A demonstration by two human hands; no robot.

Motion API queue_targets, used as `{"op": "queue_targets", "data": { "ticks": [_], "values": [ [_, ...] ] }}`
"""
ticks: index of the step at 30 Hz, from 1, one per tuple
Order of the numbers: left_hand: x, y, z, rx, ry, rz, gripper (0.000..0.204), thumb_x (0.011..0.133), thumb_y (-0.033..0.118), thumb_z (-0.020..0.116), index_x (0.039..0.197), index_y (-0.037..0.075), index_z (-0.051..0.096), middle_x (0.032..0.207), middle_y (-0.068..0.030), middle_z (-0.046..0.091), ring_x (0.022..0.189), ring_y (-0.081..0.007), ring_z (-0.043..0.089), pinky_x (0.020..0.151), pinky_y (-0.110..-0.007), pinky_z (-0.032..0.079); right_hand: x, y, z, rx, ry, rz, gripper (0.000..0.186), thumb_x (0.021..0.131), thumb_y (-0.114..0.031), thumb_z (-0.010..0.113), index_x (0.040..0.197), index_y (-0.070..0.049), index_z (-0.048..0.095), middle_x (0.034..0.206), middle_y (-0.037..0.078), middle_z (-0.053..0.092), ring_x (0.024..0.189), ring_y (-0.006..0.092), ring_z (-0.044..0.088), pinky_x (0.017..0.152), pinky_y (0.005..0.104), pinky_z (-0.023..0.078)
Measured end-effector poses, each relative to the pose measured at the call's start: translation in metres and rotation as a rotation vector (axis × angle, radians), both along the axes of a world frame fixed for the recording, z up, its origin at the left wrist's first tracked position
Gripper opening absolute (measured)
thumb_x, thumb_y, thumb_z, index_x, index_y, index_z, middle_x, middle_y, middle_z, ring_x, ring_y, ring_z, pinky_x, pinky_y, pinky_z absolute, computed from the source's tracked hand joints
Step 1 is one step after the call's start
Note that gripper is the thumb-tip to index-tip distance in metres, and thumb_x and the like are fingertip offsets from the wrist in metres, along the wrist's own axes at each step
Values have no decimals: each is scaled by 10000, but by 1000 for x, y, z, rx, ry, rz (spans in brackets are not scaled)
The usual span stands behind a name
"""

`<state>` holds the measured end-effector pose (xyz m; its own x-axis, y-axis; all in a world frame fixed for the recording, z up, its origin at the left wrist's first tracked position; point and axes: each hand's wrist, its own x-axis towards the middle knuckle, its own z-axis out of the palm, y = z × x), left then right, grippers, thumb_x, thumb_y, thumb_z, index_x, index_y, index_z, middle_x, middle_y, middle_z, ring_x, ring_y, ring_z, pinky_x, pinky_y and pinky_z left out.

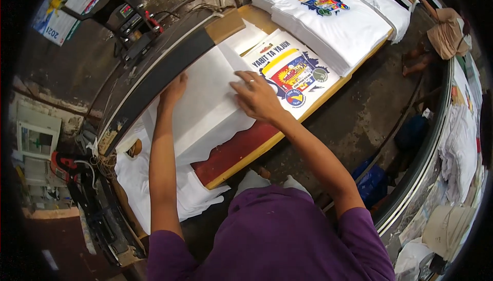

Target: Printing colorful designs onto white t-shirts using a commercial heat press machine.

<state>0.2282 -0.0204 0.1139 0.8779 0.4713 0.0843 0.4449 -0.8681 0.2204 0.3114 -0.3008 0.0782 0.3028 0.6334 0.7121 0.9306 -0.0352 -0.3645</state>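
A large white sheet (210, 91), thin and paper-like, lies bent over the table in front of me. My left hand (173, 92) is at its left edge, fingers curled in against it and partly out of sight. Over the sheet's right edge is my right hand (255, 96), fingers spread, with a ring on one. Just right of that hand is a pile of printed transfer sheets (295, 73) bearing a colourful mirrored design. A red board (236, 152) shows below the white sheet. White shirts (190, 188) hang over the table's near left end.
A tall stack of printed white T-shirts (328, 50) stands farther along the yellow-edged table (328, 98). A long black panel (164, 68) runs along the left. Machinery (77, 183) stands at far left. Another person (447, 34) is at upper right, near more piled white cloth (457, 152).
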Motion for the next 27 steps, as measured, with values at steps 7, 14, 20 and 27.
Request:
{"op": "queue_targets", "data": {
  "ticks": [7,14,20,27],
  "values": [
    [-104,-125,5,-15,41,-62,534,931,430,485,1410,197,440,1520,-164,276,1400,-411,218,1121,-544,167,8,-28,-11,108,-20,-109,327,719,-35,660,1046,-48,646,1164,164,571,1042,371,536,864,445,470],
    [-118,-132,-10,40,54,102,608,903,584,433,1428,279,410,1540,-141,248,1404,-446,182,1094,-621,131,-13,-14,9,103,-97,13,299,773,-11,628,1064,-72,661,1151,137,580,1053,345,531,863,415,463],
    [-132,-129,-20,179,-77,69,565,906,509,482,1401,239,448,1504,-153,311,1381,-427,246,1087,-607,164,-21,-17,3,-42,-198,62,299,784,-111,636,1080,-78,646,1172,123,567,1085,315,516,894,421,458],
    [-201,-142,-37,294,-419,116,557,891,332,559,1382,92,449,1465,-134,371,1319,-367,348,1078,-526,214,-3,-35,-11,-194,-233,-86,447,838,-229,615,1260,-97,546,1286,186,473,1179,379,425,992,475,368]
  ]
}}
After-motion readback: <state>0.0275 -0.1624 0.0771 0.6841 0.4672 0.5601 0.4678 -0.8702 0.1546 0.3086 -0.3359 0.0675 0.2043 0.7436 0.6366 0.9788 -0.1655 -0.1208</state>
